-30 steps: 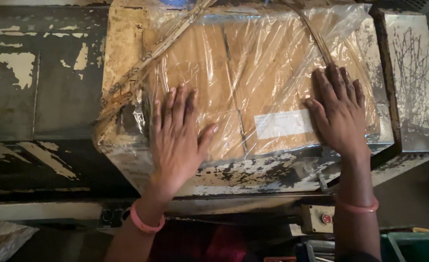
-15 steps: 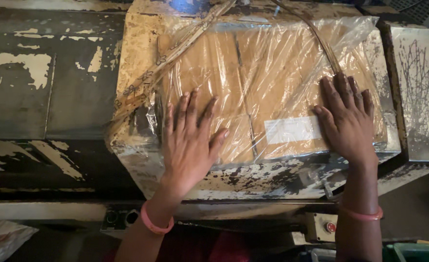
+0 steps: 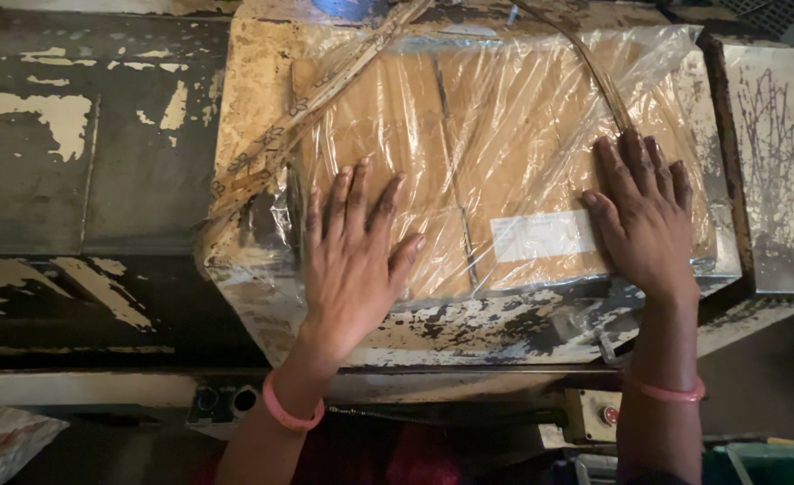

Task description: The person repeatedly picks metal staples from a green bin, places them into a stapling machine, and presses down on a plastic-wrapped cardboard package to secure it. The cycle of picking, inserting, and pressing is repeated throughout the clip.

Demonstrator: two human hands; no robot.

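Head view, looking down. The far edge of the parcel (image 3: 505, 153) runs under glare and a dark strip at the top of the frame, so its far corners cannot be made out. The clear film (image 3: 657, 63) over it is creased and shiny, which blurs the seams between the brown cartons inside; their count is uncertain. The person's forearms are cut off by the bottom edge. A crumpled pale bag (image 3: 6, 440) at the bottom left corner is only partly in frame, as is a green bin (image 3: 765, 462) at the bottom right.

The parcel lies flat on the platen (image 3: 244, 117), a pale, badly chipped metal slab that it nearly covers; the slab sits on a dark bench (image 3: 74, 207) with flaking paint. A white rectangular label (image 3: 541, 235) is under the film near the parcel's near edge, right of centre; its print is too faint to tell. A tan strap (image 3: 325, 99) crosses the far left corner diagonally, and a thin dark cord (image 3: 595, 76) curves down from the far edge toward the right side.

Left hand (image 3: 352, 260): spread flat, palm down, fingers apart, pressing the film at the near left part of the parcel, grasping nothing. Right hand (image 3: 644, 224): likewise flat and open at the near right corner, just beside the label. Each wrist carries a pink band (image 3: 285, 415). A small box with a red button (image 3: 599, 415) sits under the bench's near edge.
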